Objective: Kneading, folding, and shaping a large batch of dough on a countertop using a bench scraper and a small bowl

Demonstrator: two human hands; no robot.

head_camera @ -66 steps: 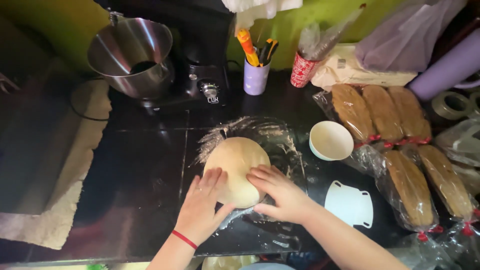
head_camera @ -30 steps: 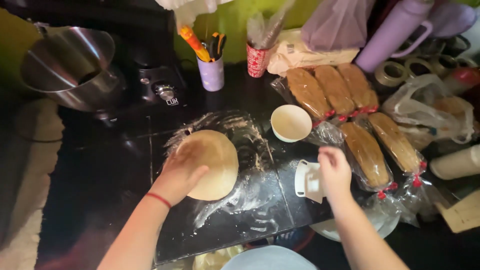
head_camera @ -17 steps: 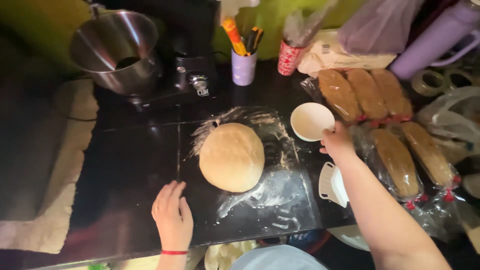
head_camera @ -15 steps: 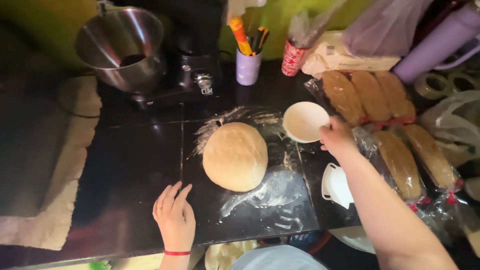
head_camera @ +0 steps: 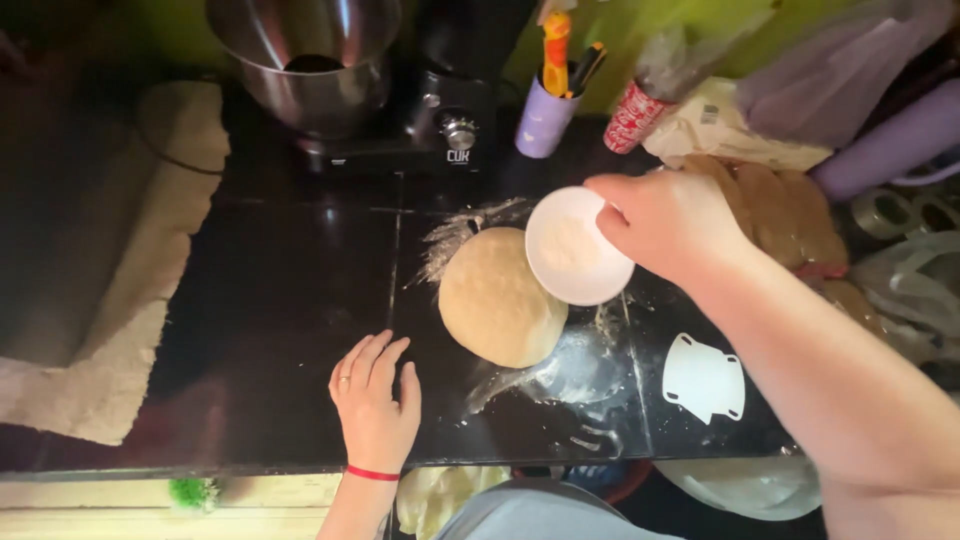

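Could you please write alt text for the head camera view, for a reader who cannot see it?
A person's right hand holds a small white bowl of flour tilted over a round ball of dough on a floured black counter. The left hand rests flat on the counter beside the dough. A stand mixer with a steel bowl stands behind.

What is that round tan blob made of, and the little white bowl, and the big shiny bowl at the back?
The blob looks like soft bread dough: matte, smooth, pale tan, with flour dust around it. The small white bowl, held by the right hand, seems glazed ceramic or plastic; the glossy rim does not settle it. It holds white powder, probably flour. The big bowl looks like polished steel, with mirror-like reflections.
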